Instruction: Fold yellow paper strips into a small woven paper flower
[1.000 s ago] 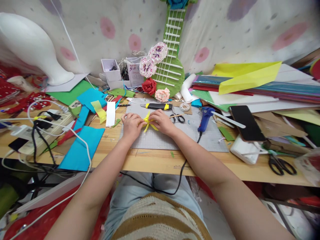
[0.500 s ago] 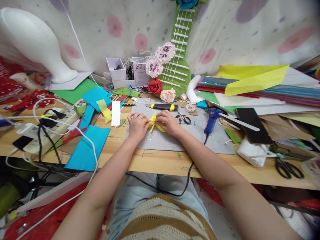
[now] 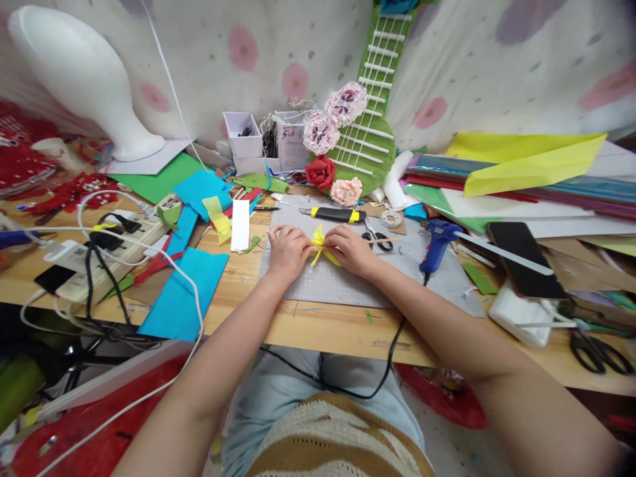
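pale wooden table | grey cutting mat under left hand and right hand | blue paper sheet left of left hand | white power strip farther left | black-handled scissors far right of right hand

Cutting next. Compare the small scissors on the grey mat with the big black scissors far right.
The small black-handled scissors lie on the grey cutting mat by the right hand pinching yellow paper; the larger black-handled scissors lie far right on the wooden table. Both lie flat, untouched.

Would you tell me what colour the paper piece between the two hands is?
The paper piece is bright yellow, clearest in the head view.
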`<state>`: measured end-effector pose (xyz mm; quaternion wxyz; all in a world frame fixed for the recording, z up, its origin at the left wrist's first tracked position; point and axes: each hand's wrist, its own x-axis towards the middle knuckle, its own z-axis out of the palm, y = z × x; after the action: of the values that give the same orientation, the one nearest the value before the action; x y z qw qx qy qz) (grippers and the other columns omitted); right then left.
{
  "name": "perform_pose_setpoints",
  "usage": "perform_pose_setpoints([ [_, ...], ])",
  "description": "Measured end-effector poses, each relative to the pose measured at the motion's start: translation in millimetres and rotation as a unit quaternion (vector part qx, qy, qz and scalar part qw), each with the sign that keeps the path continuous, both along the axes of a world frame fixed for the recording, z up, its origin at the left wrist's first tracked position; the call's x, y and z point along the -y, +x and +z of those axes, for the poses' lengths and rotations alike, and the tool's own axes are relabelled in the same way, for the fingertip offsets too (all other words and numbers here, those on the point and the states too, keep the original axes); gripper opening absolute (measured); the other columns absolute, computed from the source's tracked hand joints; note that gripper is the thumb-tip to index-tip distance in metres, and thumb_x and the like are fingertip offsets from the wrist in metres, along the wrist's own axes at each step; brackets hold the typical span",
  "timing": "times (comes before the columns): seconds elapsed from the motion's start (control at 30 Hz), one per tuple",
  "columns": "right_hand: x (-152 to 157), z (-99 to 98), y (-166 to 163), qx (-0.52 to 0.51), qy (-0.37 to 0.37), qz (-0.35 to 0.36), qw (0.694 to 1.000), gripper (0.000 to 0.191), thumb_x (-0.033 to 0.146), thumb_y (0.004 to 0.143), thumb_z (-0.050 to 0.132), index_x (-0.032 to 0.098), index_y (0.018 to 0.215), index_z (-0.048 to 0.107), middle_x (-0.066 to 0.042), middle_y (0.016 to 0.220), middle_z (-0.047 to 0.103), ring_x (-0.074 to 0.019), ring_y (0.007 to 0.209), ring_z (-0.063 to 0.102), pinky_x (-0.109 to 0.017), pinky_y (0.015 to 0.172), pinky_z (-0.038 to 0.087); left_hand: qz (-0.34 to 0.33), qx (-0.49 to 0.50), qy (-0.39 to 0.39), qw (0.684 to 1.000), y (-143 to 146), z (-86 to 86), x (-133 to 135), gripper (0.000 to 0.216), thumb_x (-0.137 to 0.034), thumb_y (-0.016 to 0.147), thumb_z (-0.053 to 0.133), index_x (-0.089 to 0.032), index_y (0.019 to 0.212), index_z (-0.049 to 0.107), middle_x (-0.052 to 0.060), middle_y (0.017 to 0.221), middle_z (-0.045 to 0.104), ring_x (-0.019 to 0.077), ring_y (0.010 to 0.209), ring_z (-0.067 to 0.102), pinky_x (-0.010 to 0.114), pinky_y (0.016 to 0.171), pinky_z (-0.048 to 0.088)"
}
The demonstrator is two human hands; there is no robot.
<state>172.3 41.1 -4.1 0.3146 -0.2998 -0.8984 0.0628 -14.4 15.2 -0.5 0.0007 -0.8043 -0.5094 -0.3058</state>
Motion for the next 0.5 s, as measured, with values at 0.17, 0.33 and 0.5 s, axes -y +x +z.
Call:
perform_pose_setpoints([
  [0.17,3.7,-3.4,1.9,-0.024,0.004,-0.012,1.0,0.011,0.025,0.086,0.048,0.02,0.082,0.057,-0.008,0.09,0.061,-0.0199,0.087,0.052,-0.037,0.077,0.043,-0.009,-0.008,0.007,1.0,0.0,2.0,0.8,0.02,-0.033,0.083,0.054,-0.023,0.07,0.065,0.001,0.079,0.064,0.0189,0.089,0.049,0.044,0.093,0.023],
  [0.33,6.9,-1.3,0.4,-0.044,-0.006,-0.034,0.998,0.013,0.024,0.086,0.048,0.021,0.076,0.055,-0.007,0.088,0.06,-0.0193,0.086,0.052,-0.036,0.075,0.043,-0.009,-0.013,0.009,1.0,-0.3,3.4,1.6,0.02,-0.033,0.083,0.054,-0.023,0.07,0.065,0.001,0.08,0.065,0.019,0.089,0.049,0.044,0.093,0.023],
  [0.5,6.7,-2.2,-0.1,-0.058,-0.015,-0.025,0.998,0.013,0.023,0.086,0.048,0.02,0.075,0.054,-0.007,0.085,0.059,-0.0189,0.083,0.052,-0.036,0.074,0.043,0.002,-0.008,0.006,1.0,-1.9,1.3,1.4,0.018,-0.036,0.081,0.056,-0.024,0.071,0.066,0.001,0.081,0.065,0.0196,0.09,0.049,0.045,0.093,0.022],
])
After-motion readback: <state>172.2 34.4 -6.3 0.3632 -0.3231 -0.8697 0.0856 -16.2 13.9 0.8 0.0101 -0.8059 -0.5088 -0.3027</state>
